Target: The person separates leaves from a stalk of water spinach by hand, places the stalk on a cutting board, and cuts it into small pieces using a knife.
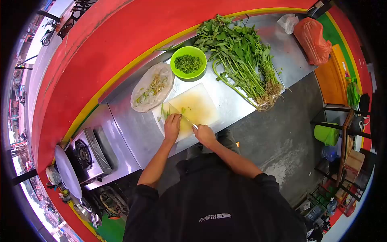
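Observation:
A white cutting board [201, 103] with a yellowish stain lies on the metal counter. My right hand [204, 134] is closed around the handle of a knife [188, 120], whose blade points up and left over the board. On the board's left part, my left hand [172, 123] has its fingers pressed together beside the blade, near green leaf pieces [164, 111]; what it holds is too small to make out. Behind the board stands a green bowl [176, 55] of chopped greens [188, 63]. Left of it, a clear plastic bag [141, 89] holds yellowish scraps [157, 84].
Leafy greens with roots [246, 56] lie at the counter's back right. Beyond are an orange-red bag [312, 40] and a small clear bag [288, 22]. A gas stove [85, 155] and a large pan [67, 171] stand left. Shelves [342, 149] are at right.

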Demonstrator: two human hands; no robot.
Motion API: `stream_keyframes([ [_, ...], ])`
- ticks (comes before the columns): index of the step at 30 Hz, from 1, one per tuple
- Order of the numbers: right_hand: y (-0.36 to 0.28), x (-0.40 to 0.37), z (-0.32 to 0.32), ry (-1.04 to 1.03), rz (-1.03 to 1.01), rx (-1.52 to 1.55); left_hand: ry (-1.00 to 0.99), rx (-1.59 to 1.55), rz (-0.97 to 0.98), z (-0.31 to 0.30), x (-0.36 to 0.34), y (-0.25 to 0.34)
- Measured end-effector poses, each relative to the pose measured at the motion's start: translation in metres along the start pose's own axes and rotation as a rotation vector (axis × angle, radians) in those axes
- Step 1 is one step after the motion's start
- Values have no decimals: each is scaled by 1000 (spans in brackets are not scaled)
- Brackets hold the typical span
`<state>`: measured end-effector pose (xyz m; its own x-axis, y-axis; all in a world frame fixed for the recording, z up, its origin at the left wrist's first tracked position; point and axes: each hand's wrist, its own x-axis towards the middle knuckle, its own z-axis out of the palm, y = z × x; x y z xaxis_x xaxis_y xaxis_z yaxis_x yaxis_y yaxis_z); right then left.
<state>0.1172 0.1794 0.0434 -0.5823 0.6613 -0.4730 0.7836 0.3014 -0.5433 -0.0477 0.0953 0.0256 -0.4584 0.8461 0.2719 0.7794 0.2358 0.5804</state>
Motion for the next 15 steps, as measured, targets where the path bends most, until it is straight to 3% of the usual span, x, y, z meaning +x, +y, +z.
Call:
stream_keyframes([
  [15, 10, -6, 5, 0, -6, -8, -20, 20, -34, 1, 2, 2],
])
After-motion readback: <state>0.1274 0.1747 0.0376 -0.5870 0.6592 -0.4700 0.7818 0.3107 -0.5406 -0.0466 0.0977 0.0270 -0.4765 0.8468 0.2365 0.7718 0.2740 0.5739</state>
